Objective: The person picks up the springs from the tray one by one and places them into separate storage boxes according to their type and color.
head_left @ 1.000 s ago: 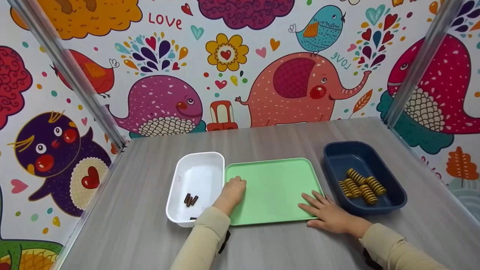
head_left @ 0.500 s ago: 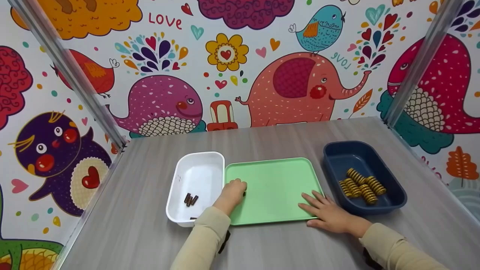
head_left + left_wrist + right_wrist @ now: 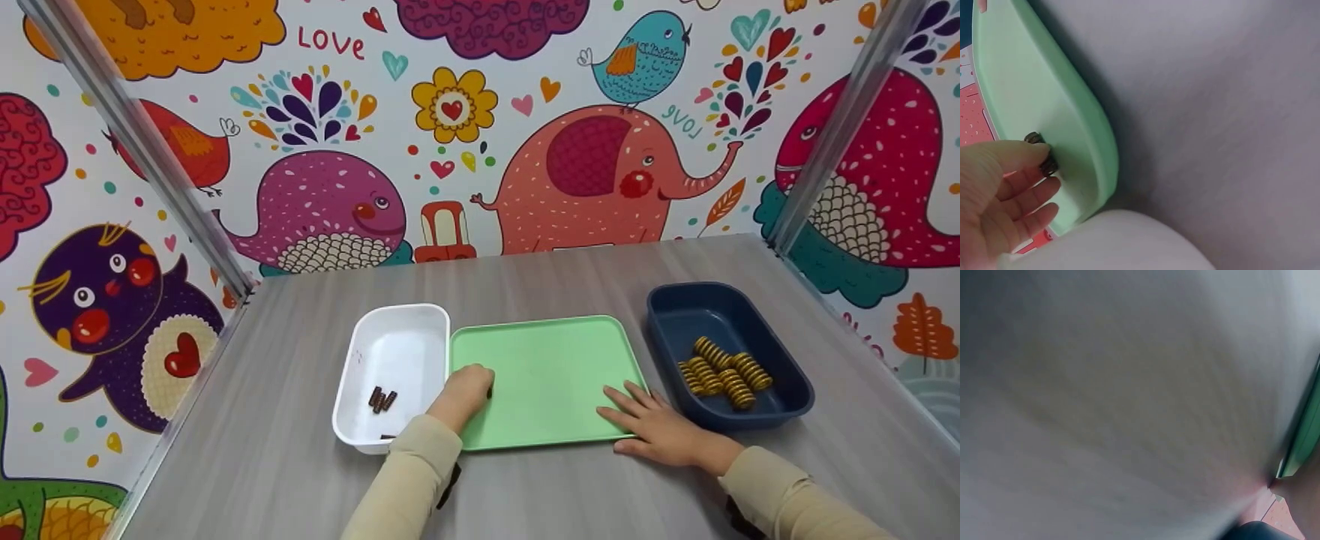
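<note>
Over the left end of the green tray (image 3: 555,382), my left hand (image 3: 465,390) pinches a small dark ribbed cylinder (image 3: 1049,165) between thumb and fingers. The left wrist view shows the piece close over the tray's surface, partly covered by the thumb. My right hand (image 3: 660,427) lies flat with spread fingers across the tray's right edge, holding nothing. In the right wrist view only part of that hand and a strip of the tray show at the right side. Several similar dark ribbed pieces (image 3: 381,400) lie in the white bin (image 3: 397,337) left of the tray.
A navy blue bin (image 3: 690,307) stands right of the tray, with several larger gold-and-black ribbed cylinders (image 3: 739,388) in it. The grey wood-grain table (image 3: 277,450) ends at printed walls (image 3: 450,45) at the back and sides, joined by metal posts (image 3: 840,127).
My left hand has shifted slightly toward the tray's near side, and the dark ribbed cylinder now shows beside its fingers. My right hand has stayed put on the tray's edge.
</note>
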`<state>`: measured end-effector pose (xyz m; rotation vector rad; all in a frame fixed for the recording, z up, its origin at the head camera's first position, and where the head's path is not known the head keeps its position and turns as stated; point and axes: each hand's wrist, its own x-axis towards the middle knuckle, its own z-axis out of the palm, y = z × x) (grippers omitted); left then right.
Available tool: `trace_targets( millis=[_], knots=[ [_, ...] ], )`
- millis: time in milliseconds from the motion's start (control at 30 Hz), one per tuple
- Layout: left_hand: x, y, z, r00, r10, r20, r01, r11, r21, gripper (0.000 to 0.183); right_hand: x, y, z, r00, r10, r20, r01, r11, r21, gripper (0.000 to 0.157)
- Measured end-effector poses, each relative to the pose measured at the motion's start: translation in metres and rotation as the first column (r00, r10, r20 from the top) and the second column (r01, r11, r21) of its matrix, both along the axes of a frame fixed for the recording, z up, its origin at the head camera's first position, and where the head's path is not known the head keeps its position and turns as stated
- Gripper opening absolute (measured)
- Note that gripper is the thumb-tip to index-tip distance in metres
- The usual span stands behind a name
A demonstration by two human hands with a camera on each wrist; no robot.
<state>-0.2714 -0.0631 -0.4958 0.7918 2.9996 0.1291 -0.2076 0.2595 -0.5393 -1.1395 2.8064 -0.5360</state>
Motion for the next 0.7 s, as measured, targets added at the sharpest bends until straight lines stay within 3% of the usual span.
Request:
trace_targets(
  millis=[433, 567, 700],
  knots=[
    [-0.001, -0.001, 0.006, 0.999, -0.034, 0.023, 0.034, 0.999, 0.021, 0.005, -0.001, 0.000, 0.000, 1.000, 0.001, 0.004, -0.001, 1.000, -0.008, 0.053],
    [-0.002, -0.004, 0.010, 0.998, -0.065, 0.004, 0.065, 0.994, 0.087, 0.002, -0.001, 0.001, 0.000, 1.000, 0.000, 0.014, 0.000, 1.000, -0.008, 0.053],
    [-0.008, -0.007, 0.016, 0.996, -0.082, 0.019, 0.076, 0.974, 0.215, 0.008, -0.001, 0.001, -0.001, 1.000, -0.005, 0.022, 0.005, 1.000, -0.006, 0.054]
  ],
)
